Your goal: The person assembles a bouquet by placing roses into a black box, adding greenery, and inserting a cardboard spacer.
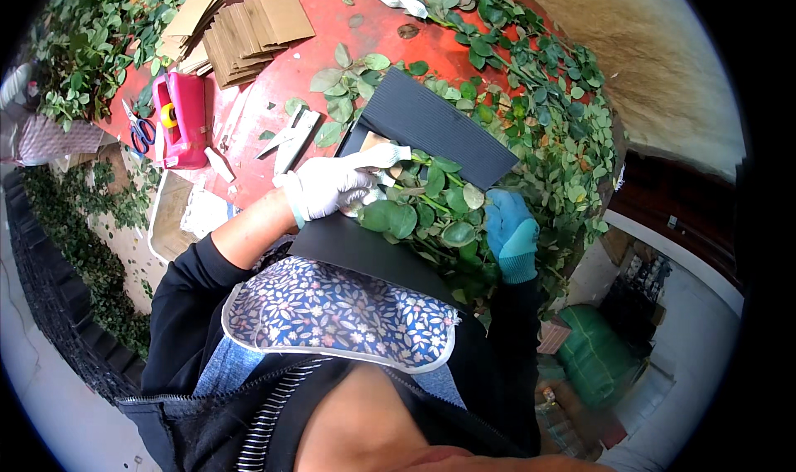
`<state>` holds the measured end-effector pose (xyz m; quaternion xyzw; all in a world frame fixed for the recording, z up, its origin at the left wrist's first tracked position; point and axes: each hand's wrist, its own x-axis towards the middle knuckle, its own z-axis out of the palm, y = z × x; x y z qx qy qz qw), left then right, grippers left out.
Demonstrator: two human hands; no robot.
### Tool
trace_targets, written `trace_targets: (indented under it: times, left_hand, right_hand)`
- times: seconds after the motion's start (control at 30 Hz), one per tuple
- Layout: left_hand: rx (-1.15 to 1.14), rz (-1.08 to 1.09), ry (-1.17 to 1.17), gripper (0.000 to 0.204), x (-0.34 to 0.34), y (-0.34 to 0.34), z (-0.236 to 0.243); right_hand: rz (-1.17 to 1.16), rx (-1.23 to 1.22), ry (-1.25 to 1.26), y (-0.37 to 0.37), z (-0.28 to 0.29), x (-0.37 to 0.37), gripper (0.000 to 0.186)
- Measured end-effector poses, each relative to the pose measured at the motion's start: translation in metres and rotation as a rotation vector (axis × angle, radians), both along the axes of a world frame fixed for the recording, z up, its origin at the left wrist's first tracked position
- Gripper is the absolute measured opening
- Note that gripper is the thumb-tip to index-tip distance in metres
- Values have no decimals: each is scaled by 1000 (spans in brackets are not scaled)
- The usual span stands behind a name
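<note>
- White-gloved, my left hand curls its fingers;
- my right hand, blue, sits beside leafy stems; I cannot tell either grip;
- stems slant lower-right between two black panels.

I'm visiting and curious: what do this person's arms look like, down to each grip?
The left grip wears a white glove, light blue at the wrist edge; the right grip wears a blue glove with a teal cuff. Both sleeves are black, the left pushed up, baring the forearm.
</note>
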<state>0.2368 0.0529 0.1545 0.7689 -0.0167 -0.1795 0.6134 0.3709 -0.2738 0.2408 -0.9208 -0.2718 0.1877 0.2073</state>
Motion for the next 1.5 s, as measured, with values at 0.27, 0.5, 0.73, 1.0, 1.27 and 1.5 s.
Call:
trace_targets:
  times: [0.27,0.5,0.73,1.0,1.27,1.5]
  left_hand:
    - [-4,89,-21,18,1,3,8]
    - [-101,342,314,26,13,-7,-5]
    - [818,74,-379,28,16,11,34]
    - [611,-107,-423,41,14,8,40]
    - [562,-191,-216,33,24,-3,50]
    - [633,-200,-356,28,21,-6,65]
  right_hand:
    - [280,-356,-87,-12,-28,-13,23]
    - [462,-380,-74,-7,-25,-6,23]
    - [505,-427,-56,-7,-35,-6,18]
    - [527,-442,-25,-7,-38,-6,21]
    - [375,53,-36,-9,53,106,24]
    - [178,-430,-581,127,-62,266,28]
